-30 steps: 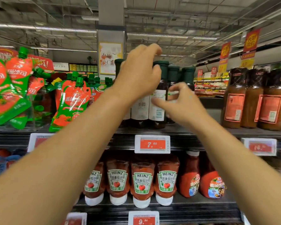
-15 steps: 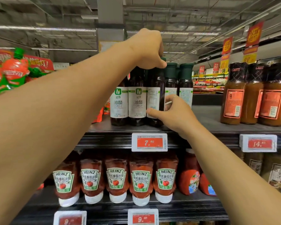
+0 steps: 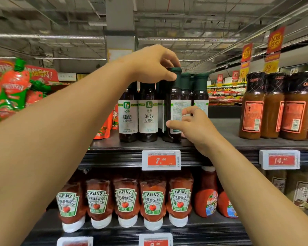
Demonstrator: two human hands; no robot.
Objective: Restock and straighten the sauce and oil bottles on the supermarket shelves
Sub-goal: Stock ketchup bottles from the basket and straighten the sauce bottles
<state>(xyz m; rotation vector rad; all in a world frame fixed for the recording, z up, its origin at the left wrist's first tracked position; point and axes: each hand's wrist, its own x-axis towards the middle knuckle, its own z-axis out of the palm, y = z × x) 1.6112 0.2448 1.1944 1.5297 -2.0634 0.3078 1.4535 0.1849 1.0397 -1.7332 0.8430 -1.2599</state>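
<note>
Beside dressing bottle (image 3: pixel 174 110), ketchup pouches (image 3: pixel 11 89) leftward

A supermarket aisle. Dark metal shelves (image 3: pixel 238 144) carry upside-down red ketchup bottles (image 3: pixel 152 201). White-framed orange price tags (image 3: pixel 161 160) line the centre; red sale signs (image 3: pixel 275 40) hang upper right.

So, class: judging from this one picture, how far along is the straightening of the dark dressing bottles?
Done: two dressing bottles face front. In hand: the left hand grips the cap and the right hand the body of a turned bottle, its back label showing. Left: the bottles behind also show back labels.
</note>
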